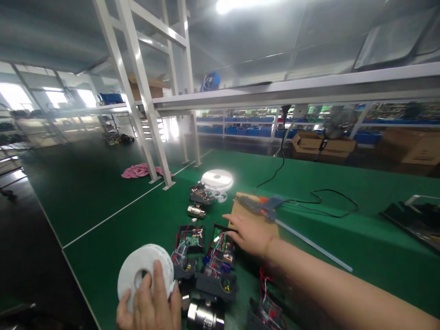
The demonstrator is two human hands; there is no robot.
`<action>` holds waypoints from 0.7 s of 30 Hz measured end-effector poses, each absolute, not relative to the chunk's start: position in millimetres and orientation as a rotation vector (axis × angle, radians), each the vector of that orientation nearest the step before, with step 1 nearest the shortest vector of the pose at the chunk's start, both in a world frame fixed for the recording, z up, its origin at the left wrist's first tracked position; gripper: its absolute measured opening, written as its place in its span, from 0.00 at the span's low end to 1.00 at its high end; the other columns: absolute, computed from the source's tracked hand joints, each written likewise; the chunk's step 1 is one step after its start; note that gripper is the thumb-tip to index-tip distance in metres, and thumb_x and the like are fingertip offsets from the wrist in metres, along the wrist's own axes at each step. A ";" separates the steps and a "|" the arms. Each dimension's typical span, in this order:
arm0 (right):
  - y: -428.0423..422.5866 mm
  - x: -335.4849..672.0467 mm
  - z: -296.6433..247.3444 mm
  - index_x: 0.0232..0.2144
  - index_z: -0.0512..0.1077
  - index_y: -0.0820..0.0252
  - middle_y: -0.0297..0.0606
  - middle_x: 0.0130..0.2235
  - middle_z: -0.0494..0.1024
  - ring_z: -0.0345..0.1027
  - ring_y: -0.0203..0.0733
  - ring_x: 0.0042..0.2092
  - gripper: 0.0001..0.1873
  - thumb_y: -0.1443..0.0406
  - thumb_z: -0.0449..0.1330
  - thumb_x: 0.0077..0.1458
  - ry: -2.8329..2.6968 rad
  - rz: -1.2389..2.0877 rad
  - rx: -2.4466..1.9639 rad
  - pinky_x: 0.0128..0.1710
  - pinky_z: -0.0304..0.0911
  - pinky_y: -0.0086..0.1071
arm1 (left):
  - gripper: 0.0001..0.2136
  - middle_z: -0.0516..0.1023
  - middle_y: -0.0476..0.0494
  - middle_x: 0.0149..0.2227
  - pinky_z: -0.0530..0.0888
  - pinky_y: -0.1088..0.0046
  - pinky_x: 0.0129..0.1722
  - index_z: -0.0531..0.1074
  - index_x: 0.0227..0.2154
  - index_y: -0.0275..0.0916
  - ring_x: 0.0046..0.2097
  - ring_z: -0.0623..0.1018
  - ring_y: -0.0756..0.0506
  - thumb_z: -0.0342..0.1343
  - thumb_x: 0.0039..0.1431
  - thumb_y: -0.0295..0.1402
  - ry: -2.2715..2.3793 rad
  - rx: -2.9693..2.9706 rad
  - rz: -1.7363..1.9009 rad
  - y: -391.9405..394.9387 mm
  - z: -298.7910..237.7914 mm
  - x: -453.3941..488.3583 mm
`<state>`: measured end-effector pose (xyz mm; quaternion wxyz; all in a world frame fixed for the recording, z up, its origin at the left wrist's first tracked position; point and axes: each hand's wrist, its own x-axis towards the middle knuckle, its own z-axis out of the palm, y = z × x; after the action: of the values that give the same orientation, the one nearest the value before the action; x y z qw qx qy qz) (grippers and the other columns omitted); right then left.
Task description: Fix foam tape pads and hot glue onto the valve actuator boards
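My left hand lies over a flat white roll of tape, fingers near its centre hole and thumb at the right edge, gripping it. My right hand has its fingers stretched out to the left, above the near edge of a piece of cardboard and next to an open black housing with wires and a circuit board. Nothing shows in its fingers. Between the hands, another wired housing sits beside it. A metal valve body is at the bottom.
A hot glue gun with a long glue stick rests on the cardboard. Behind are a metal fitting, a white disc-shaped roll and white rings. A white frame stands left of a pink cloth-covered spot; a black cable trails right.
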<state>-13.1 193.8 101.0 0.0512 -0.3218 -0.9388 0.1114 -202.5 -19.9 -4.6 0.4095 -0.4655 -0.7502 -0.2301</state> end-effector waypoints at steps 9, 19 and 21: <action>210.8 -6.4 74.8 0.49 0.78 0.54 0.41 0.44 0.82 0.76 0.48 0.46 0.21 0.74 0.54 0.58 -2.992 0.322 -0.987 0.43 0.68 0.36 | 0.36 0.74 0.26 0.47 0.66 0.44 0.51 0.46 0.69 0.31 0.37 0.76 0.37 0.52 0.63 0.40 -1.933 -1.207 -0.371 -14.0 -6.7 -255.2; 181.0 7.7 117.0 0.58 0.69 0.62 0.50 0.55 0.71 0.65 0.53 0.56 0.26 0.70 0.56 0.56 -2.829 0.297 -0.778 0.58 0.61 0.48 | 0.38 0.71 0.22 0.49 0.70 0.42 0.49 0.46 0.69 0.30 0.43 0.75 0.31 0.56 0.61 0.38 -1.907 -1.149 -0.593 -34.3 5.2 -241.4; 164.7 13.8 128.7 0.60 0.66 0.56 0.43 0.56 0.71 0.64 0.49 0.56 0.34 0.73 0.59 0.49 -2.893 0.417 -0.452 0.58 0.61 0.46 | 0.40 0.71 0.25 0.49 0.71 0.44 0.48 0.45 0.69 0.35 0.45 0.75 0.32 0.58 0.60 0.36 -1.861 -1.193 -0.708 -44.3 -8.7 -208.5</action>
<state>13.8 164.7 128.7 0.0917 -0.1521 -0.9740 0.1405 -208.5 -44.3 -8.7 0.3988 -0.4712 -0.7353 -0.2798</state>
